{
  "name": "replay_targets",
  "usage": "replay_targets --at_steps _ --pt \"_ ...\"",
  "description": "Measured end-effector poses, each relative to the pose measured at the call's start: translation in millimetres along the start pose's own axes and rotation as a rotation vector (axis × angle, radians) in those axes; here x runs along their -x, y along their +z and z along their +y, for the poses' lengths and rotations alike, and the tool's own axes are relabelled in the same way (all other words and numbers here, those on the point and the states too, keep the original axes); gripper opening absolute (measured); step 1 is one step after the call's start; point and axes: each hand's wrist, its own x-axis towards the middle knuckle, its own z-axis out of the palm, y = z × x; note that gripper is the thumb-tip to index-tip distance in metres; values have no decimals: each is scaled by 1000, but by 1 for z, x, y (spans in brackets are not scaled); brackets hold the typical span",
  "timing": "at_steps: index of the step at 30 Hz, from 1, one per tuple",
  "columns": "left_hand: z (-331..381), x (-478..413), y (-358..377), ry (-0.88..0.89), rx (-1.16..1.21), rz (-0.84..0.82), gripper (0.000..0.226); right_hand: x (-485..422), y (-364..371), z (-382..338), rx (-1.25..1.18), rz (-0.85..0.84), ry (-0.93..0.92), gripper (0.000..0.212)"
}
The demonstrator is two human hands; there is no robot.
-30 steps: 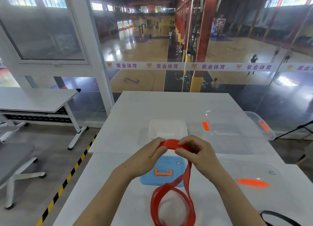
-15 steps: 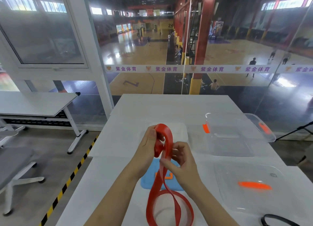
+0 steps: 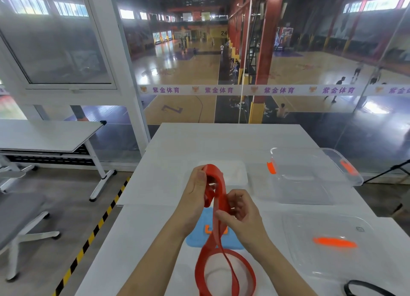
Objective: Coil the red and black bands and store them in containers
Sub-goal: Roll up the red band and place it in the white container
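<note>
A white desk [image 3: 221,140] fills the lower middle of the frame, set against a glass wall that looks down on an indoor sports court. Above the desk, at centre frame, the left hand [image 3: 195,193] is closed around the top fold of the red band [image 3: 218,189], thumb facing the camera, with a few turns of band gathered inside its grip. Just below and to the right, the right hand [image 3: 241,213] pinches the same band between thumb and curled fingers. From there the band hangs down and lies in a loose loop on the desk at the bottom centre. Under the hands sits a blue lid [image 3: 195,240] with an orange handle. A clear container [image 3: 310,173] with orange clips stands at right, a clear lid [image 3: 328,247] lies nearer, and part of the black band [image 3: 363,288] shows at the bottom right edge.
</note>
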Motion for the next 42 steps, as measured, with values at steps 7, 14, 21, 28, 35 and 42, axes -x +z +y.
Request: replay_targets --at_steps 7,14,21,28,35,42 --pt "0 3 2 3 13 2 38 1 -7 -3 -65 2 67 32" --pt "2 -1 12 -94 289 103 54 6 6 4 -150 -36 61 30" --pt "2 0 16 -85 304 112 64 8 13 7 -227 108 33 24" --pt "-5 -1 18 -129 440 160 69 13 19 -5 -219 194 -38 31" --pt "-21 2 31 -268 564 163 96 16 22 -10 -252 297 -42 29" --pt "-18 4 33 -355 724 170 70 16 23 -5 -198 319 -33 30"
